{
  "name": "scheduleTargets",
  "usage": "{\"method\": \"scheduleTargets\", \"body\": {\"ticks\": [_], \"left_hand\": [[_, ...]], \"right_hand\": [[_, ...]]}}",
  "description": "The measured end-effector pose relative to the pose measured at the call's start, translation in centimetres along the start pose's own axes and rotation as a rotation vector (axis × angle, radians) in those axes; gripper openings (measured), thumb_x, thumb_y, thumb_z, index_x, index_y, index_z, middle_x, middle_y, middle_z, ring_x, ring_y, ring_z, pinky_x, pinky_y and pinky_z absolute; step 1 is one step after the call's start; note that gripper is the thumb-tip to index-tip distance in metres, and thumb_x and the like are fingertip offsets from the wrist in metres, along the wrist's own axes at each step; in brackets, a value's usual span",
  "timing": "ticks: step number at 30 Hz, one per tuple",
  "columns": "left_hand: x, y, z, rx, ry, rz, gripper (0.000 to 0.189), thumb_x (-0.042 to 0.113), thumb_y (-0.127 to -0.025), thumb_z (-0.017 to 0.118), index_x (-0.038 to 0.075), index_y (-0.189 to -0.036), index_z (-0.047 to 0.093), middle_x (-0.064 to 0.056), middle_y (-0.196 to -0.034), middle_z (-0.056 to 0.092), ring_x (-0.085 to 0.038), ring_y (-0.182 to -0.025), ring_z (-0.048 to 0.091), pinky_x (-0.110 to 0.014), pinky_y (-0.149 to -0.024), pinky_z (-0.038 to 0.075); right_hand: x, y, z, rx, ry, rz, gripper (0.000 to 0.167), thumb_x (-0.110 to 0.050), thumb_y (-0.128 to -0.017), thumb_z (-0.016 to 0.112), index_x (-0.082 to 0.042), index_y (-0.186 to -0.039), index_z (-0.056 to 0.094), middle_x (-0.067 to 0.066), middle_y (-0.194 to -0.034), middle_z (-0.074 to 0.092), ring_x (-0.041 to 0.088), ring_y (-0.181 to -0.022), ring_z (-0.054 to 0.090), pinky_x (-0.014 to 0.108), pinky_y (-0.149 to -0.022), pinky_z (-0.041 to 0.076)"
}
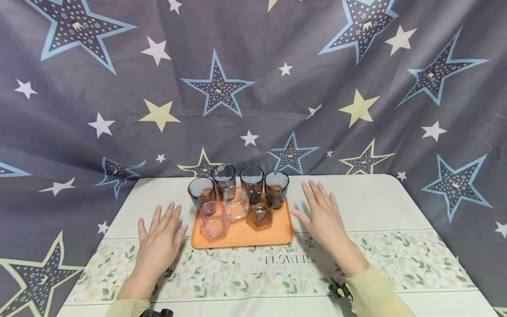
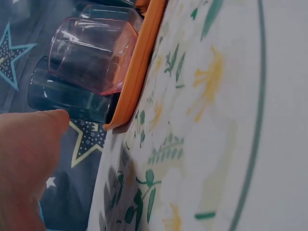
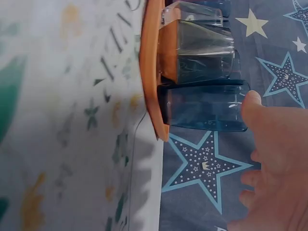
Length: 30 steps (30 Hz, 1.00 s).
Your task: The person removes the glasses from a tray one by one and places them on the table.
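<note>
On an orange tray (image 1: 241, 240) stand several upright glasses. Along its back are tall blue-grey tumblers, including one at the left end (image 1: 201, 193) and one at the right end (image 1: 277, 187). In front of them sit a pink faceted glass (image 1: 214, 222), a clear one (image 1: 236, 206) and a brown one (image 1: 260, 213). My left hand (image 1: 158, 244) is left of the tray, fingers spread, holding nothing. To the tray's right is my right hand (image 1: 325, 218), also spread and holding nothing. From the head view, both hands look apart from the glasses.
A white tablecloth (image 1: 376, 202) with a floral band (image 1: 404, 255) covers the table. Behind and around it hangs a dark grey curtain (image 1: 253, 39) printed with stars, close to the table's back edge. The tray lies near the middle of the table.
</note>
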<state>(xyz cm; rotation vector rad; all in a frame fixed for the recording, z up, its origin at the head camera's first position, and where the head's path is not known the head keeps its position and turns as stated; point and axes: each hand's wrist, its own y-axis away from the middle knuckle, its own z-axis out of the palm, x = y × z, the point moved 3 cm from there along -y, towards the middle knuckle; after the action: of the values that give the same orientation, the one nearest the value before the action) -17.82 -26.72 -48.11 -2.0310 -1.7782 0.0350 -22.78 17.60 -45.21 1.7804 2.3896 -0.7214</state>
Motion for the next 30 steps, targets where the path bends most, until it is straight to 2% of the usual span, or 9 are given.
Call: {"method": "scheduleTargets", "body": {"ticks": [5, 14, 25, 30], "left_hand": [[0.3, -0.3, 0.3, -0.008, 0.037, -0.016, 0.064, 0.039, -0.117, 0.056, 0.005, -0.17, 0.042, -0.02, -0.176, 0.036, -0.044, -0.168, 0.015, -0.073, -0.128, -0.014], [0.3, -0.3, 1.1, -0.018, 0.088, -0.055, 0.064, 0.039, -0.117, 0.057, 0.004, -0.168, 0.044, -0.022, -0.173, 0.041, -0.05, -0.164, 0.021, -0.079, -0.127, -0.006], [-0.2, 0.0, 2.4, -0.077, 0.141, -0.104, 0.065, 0.04, -0.117, 0.056, 0.005, -0.17, 0.043, -0.023, -0.173, 0.041, -0.053, -0.163, 0.024, -0.082, -0.125, 0.0], [-0.3, 0.1, 3.0, -0.102, 0.175, -0.106, 0.064, 0.036, -0.116, 0.059, 0.005, -0.17, 0.043, -0.023, -0.172, 0.042, -0.053, -0.162, 0.025, -0.082, -0.125, 0.003]], "right_hand": [[-0.3, -0.7, 0.0, 0.018, -0.047, 0.008, 0.089, -0.048, -0.108, 0.069, -0.006, -0.175, 0.028, 0.022, -0.18, 0.025, 0.045, -0.167, 0.016, 0.069, -0.133, 0.008], [-1.4, -2.3, 0.7, 0.015, -0.152, 0.028, 0.091, -0.053, -0.109, 0.067, -0.011, -0.177, 0.025, 0.017, -0.181, 0.023, 0.038, -0.169, 0.013, 0.062, -0.135, 0.007], [-2.0, -3.2, 0.9, 0.063, -0.257, 0.019, 0.087, -0.048, -0.11, 0.066, -0.011, -0.177, 0.025, 0.017, -0.18, 0.028, 0.041, -0.167, 0.019, 0.064, -0.134, 0.01], [-2.2, -3.7, 1.0, 0.052, -0.281, 0.033, 0.087, -0.051, -0.11, 0.065, -0.012, -0.177, 0.025, 0.014, -0.18, 0.028, 0.038, -0.168, 0.019, 0.059, -0.136, 0.01]]}}
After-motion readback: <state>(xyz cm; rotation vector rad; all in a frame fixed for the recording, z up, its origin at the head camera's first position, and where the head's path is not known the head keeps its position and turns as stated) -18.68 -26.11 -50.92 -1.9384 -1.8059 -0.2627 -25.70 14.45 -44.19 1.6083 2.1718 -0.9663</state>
